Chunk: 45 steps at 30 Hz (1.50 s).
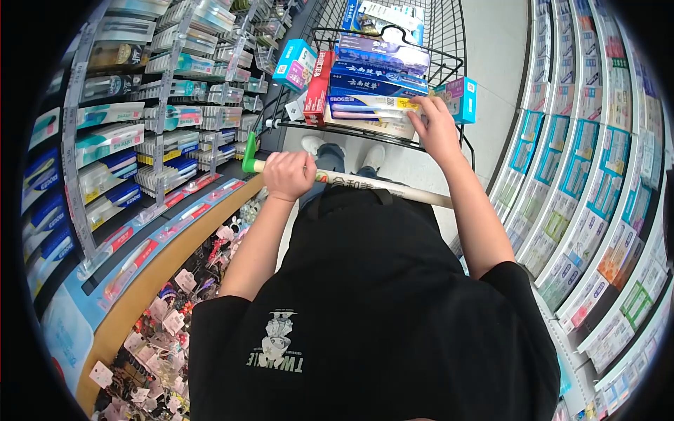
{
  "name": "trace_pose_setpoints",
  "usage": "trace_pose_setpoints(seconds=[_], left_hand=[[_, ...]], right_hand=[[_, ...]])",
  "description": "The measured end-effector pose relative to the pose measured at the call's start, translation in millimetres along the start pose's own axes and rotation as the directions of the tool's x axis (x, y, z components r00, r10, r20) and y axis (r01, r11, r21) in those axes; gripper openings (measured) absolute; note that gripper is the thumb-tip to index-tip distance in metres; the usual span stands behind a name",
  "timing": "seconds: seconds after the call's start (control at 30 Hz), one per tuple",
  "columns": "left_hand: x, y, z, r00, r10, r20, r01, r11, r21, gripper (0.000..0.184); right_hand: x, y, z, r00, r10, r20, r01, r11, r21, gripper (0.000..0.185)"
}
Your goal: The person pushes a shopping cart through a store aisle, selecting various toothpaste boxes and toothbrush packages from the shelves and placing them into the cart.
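Note:
My left hand [288, 175] is wrapped around the pale handle bar [344, 179] of a shopping cart, near its green end cap [250, 153]. My right hand [437, 128] pinches the right end of a toothbrush pack [372, 111] that shows pink and blue brushes. The pack lies across the near side of the cart's child-seat section. Just beyond it stand blue toothpaste boxes [375, 85]. A red box [319, 88] is to their left. Blue-and-white boxes sit at both sides, a left box [295, 64] and a right box [461, 99].
The black wire cart [442, 35] extends ahead with more packages inside. Toothbrush racks [175, 84] line the left, above a wooden ledge [161, 281] and hanging hair accessories [158, 330]. Shelves of toothpaste boxes [590, 161] curve along the right. Grey floor tiles [495, 49] show beside the cart.

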State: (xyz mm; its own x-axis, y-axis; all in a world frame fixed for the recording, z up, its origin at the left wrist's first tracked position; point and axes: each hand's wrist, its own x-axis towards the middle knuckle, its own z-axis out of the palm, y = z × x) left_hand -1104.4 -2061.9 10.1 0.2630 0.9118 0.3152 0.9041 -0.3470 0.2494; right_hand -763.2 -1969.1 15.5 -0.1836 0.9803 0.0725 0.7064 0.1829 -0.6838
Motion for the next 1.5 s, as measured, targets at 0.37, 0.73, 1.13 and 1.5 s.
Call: trace_pose_setpoints(seconds=[0.37, 0.73, 1.13, 1.5], left_hand=[[13.2, 4.7, 3.7, 1.0, 0.009, -0.007, -0.009, 1.0, 0.009, 0.023], [24.0, 3.6, 13.1, 0.998, -0.019, -0.054, 0.021, 0.999, 0.031, 0.026], [53.8, 4.2, 25.8, 0.992, -0.124, -0.01, 0.124, 0.987, 0.102, 0.034], [123.2, -12.2, 28.9, 0.974, -0.221, 0.053, 0.226, 0.968, -0.112, 0.029]], right_hand=[[7.1, 18.1, -17.5, 0.994, -0.038, -0.103, 0.039, 0.999, 0.013, 0.034], [12.3, 25.1, -5.6, 0.985, -0.118, -0.129, 0.104, 0.988, -0.112, 0.045], [-61.8, -23.4, -17.4, 0.982, 0.02, 0.189, 0.034, 0.96, -0.279, 0.033], [4.1, -2.7, -8.1, 0.98, 0.034, 0.197, 0.074, 0.852, -0.518, 0.058]])
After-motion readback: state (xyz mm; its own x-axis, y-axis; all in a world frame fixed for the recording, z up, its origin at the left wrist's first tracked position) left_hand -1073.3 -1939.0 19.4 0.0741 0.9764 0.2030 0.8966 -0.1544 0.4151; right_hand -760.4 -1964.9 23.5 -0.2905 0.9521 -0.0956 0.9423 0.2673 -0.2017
